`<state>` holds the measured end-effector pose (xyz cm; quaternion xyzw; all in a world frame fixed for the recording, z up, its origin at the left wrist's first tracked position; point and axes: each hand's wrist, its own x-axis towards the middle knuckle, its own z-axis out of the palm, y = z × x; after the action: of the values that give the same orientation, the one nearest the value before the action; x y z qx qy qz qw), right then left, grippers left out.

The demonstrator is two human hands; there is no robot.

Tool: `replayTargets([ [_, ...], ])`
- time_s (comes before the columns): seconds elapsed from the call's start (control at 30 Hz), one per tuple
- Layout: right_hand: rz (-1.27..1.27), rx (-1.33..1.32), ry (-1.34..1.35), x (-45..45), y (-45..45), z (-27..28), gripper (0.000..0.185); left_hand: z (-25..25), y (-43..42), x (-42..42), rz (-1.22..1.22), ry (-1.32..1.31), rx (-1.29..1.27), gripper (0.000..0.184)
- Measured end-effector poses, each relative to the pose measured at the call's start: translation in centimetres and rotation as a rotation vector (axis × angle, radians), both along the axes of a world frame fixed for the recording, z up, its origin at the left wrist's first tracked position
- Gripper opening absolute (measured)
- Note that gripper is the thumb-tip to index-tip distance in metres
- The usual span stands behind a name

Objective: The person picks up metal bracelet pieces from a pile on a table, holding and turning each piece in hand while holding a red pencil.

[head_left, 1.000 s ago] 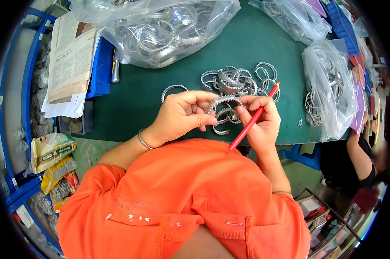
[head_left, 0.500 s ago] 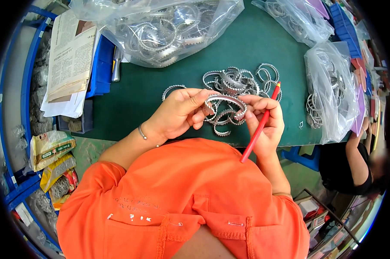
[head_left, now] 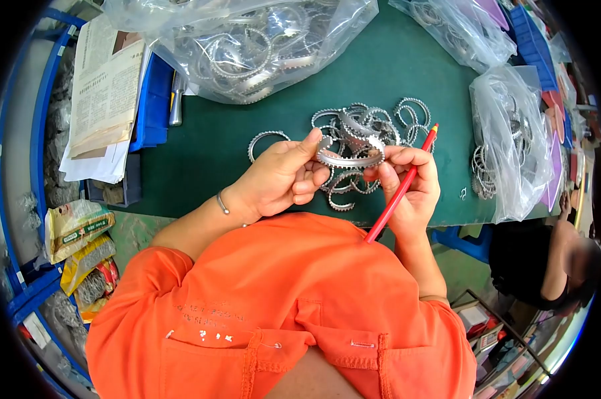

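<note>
Both hands narrow: left hand (head_left: 287,175) and right hand (head_left: 412,189) each grip one end of one toothed metal band (head_left: 351,161), near the front edge of the green surface (head_left: 407,73). Right also holds one red pencil (head_left: 401,191), tilted. Loose bands (head_left: 361,125) heap just beyond, partly hidden by the held one; overlap prevents a count. One separate band (head_left: 268,133) beside left hand. Three clear bags of bands: one large (head_left: 247,56), two at right (head_left: 454,36) (head_left: 506,143). Newspapers (head_left: 104,93) partly cover one blue bin (head_left: 152,106).
</note>
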<state>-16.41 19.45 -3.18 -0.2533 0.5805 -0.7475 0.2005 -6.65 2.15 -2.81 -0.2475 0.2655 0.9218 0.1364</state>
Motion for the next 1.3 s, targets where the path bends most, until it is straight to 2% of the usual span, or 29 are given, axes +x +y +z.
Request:
replayTargets([
  [0.2, 0.015, 0.011, -0.114, -0.2, -0.2, 0.0, 0.018, 0.1, 0.4, -0.2, -0.016, 0.056, -0.174, 0.051],
  [0.27, 0.046, -0.081, -0.256, -0.3, -0.2, -0.1, 0.019, 0.2, 1.0, -0.6, 0.193, 0.121, -0.242, 0.047],
  [0.37, 0.051, -0.087, -0.316, -0.4, -0.5, 0.0, 0.018, -0.5, 0.3, -0.4, 0.076, 0.218, -0.209, 0.042],
  [0.43, 0.038, -0.077, -0.256, -0.6, -0.4, -0.2, 0.02, -0.8, 0.1, -0.5, 0.064, 0.247, -0.199, 0.037],
  [0.5, -0.071, 0.017, 0.234, -1.3, -0.4, -0.2, 0.022, -0.9, 0.0, -0.7, 0.078, 0.167, -0.11, 0.035],
  [0.53, 0.013, -0.034, 0.2, -1.4, -0.4, 0.4, 0.024, -1.1, 0.0, -0.8, 0.081, 0.172, -0.08, 0.034],
  [0.57, 0.108, 0.117, 0.502, -2.6, -0.2, 1.2, 0.023, -1.2, -0.1, -0.8, 0.081, 0.177, -0.081, 0.034],
  [0.63, 0.254, 0.222, 0.742, -3.5, -0.6, 2.2, 0.024, -1.2, -0.1, -1.1, 0.109, 0.184, 0.052, 0.036],
  [0.7, 0.313, 0.24, 0.746, -4.2, -0.9, 2.7, 0.023, -1.4, -0.2, -1.1, 0.035, 0.245, -0.001, 0.037],
  [0.77, 0.29, 0.209, 0.525, -5.6, -0.7, 3.8, 0.022, -0.3, 0.1, -1.5, -0.007, 0.218, -0.551, 0.037],
  [0.8, 0.252, 0.162, 0.342, -6.8, -0.7, 4.3, 0.022, -0.7, 0.6, -1.5, 0.103, 0.339, -0.982, 0.027],
  [0.83, 0.212, 0.082, 0.144, -7.8, -1.2, 5.3, 0.022, -1.3, -0.2, -2.2, 0.215, 0.642, -1.588, 0.016],
  [0.9, 0.123, 0.129, 0.204, -11.2, -2.9, 6.7, 0.022, -1.1, -0.2, -2.5, 0.187, 0.649, -1.82, 0.022],
  [0.97, 0.096, 0.21, 0.295, -14.5, -5.5, 8.2, 0.022, -2.2, 0.0, -2.4, 0.074, 0.582, -1.85, 0.044],
  [1.03, 0.063, 0.344, 0.558, -18.2, -8.4, 9.3, 0.021, -1.9, 0.1, -2.6, 0.044, 0.539, -1.846, 0.048],
  [1.07, 0.02, 0.377, 0.562, -19.4, -10.0, 10.2, 0.022, -1.9, 0.1, -2.7, 0.031, 0.536, -1.846, 0.047],
  [1.1, -0.054, 0.373, 0.766, -22.0, -11.6, 9.9, 0.022, -1.9, 0.1, -2.7, 0.033, 0.533, -1.856, 0.048],
  [1.17, -0.128, 0.311, 0.804, -25.6, -14.4, 10.4, 0.021, -2.2, 0.1, -2.8, 0.056, 0.551, -1.847, 0.048],
  [1.2, -0.189, 0.399, 0.817, -27.3, -15.3, 10.7, 0.019, -2.2, 0.2, -2.8, 0.053, 0.553, -1.845, 0.048],
  [1.3, -0.258, 0.436, 0.803, -31.2, -16.6, 10.0, 0.018, -2.0, 0.1, -2.8, 0.067, 0.567, -1.826, 0.047],
])
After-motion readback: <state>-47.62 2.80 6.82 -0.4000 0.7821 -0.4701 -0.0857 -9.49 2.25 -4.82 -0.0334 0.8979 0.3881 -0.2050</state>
